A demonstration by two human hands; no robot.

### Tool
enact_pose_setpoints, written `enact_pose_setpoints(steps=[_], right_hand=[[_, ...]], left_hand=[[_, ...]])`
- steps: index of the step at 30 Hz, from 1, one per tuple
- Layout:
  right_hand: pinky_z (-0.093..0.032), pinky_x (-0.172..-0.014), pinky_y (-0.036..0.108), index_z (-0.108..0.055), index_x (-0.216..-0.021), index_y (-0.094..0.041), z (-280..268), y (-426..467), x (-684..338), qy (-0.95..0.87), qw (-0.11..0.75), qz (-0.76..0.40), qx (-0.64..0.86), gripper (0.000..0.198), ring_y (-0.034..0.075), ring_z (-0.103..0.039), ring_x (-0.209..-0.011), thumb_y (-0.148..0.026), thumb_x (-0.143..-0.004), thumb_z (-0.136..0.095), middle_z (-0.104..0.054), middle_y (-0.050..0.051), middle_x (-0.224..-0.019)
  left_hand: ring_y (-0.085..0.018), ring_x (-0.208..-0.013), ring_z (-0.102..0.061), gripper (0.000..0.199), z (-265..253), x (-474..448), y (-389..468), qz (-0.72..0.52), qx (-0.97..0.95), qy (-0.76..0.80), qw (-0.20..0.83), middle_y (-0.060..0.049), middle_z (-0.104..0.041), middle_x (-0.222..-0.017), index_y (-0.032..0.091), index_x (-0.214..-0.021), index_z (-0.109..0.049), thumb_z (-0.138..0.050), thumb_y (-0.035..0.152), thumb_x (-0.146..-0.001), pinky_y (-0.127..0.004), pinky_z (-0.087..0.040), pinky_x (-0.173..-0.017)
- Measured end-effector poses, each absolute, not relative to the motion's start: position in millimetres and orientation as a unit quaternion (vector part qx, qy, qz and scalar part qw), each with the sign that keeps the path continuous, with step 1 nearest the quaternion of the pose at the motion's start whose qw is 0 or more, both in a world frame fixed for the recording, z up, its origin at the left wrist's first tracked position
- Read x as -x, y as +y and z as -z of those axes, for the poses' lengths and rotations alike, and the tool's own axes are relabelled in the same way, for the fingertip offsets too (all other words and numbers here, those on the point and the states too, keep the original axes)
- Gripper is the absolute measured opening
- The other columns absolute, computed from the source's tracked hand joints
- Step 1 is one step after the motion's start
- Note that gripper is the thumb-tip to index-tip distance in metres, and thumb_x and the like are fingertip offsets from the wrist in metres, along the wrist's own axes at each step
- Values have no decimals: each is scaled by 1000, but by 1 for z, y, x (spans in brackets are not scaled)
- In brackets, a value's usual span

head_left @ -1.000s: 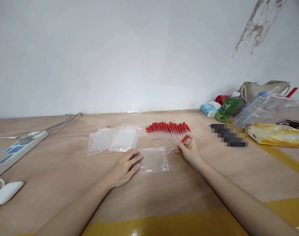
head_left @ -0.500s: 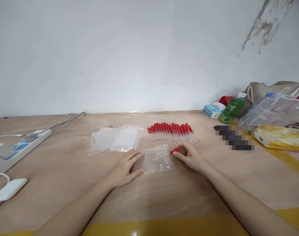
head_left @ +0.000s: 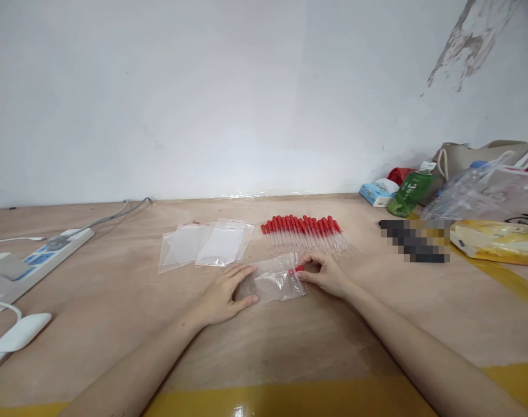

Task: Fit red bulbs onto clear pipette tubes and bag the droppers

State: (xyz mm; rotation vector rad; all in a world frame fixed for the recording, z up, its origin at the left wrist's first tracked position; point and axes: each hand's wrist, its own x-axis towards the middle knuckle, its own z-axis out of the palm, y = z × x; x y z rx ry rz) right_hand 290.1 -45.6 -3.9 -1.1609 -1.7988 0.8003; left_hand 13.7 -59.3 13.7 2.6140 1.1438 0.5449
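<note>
A clear zip-lock bag lies flat in front of me, its open end with the red line facing right. My left hand rests on the bag's left end, fingers stretched and thumb apart. At the mouth, my right hand pinches a dropper by its red bulb; the bulb is partly inside the bag, seen through the film. The dropper's clear stem is hard to make out. Just behind the bag is a row of several droppers with red bulbs and thin clear stems pointing towards me.
More clear zip-lock bags lie overlapping at the back left. A power strip with cables is on the left. At the right stand a green bottle, a tissue pack and plastic bags, with a blurred dark object before them.
My right hand has moved slightly left, bringing the red bulb from outside the bag's edge into its mouth. My left hand stays on the bag.
</note>
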Motion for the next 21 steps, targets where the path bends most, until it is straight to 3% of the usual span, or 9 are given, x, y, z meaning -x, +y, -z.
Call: enact_pose_setpoints(steps=[5, 10, 14, 19, 21], right_hand=[[-43, -77, 29, -66, -74, -20, 10, -49, -279, -735, 384, -359, 429, 17, 15, -59, -78, -35, -67, -66, -66, 1, -81], [-46, -65, 27, -69, -86, -22, 8, -51, -279, -729, 348, -387, 444, 21, 14, -58, -69, -34, -71, -61, -67, 1, -77], [-44, -75, 29, -68, -92, -25, 4, -51, -283, -785, 348, -330, 393, 24, 16, -58, -82, -27, -80, -48, -67, 1, -89], [-40, -52, 24, -67, -71, -19, 20, -46, -284, -710, 385, -268, 524, 19, 14, -54, -58, -29, -75, -52, -63, 1, -65], [-38, -49, 23, -64, -73, -18, 24, -41, -287, -668, 417, -225, 574, 19, 13, -51, -53, -33, -74, -52, -60, 0, -60]], left_hand=[[-23, -120, -41, 52, -13, -14, -58, -182, -899, 381, 115, -7, -46, -130, 23, -128, -40, -49, 45, -82, -42, -34, -101], [-23, -121, -40, 50, -13, -13, -58, -174, -902, 380, 110, -6, -46, -130, 23, -128, -41, -47, 46, -83, -42, -33, -101], [-21, -121, -40, 43, -13, -11, -58, -168, -900, 384, 122, -5, -46, -130, 24, -128, -40, -38, 40, -89, -42, -33, -102], [-20, -122, -39, 39, -10, -10, -57, -175, -903, 371, 128, -3, -44, -132, 27, -125, -45, -41, 39, -88, -41, -33, -102], [-20, -122, -39, 37, -8, -9, -55, -176, -905, 365, 132, -3, -44, -133, 28, -123, -47, -40, 37, -88, -42, -34, -101]])
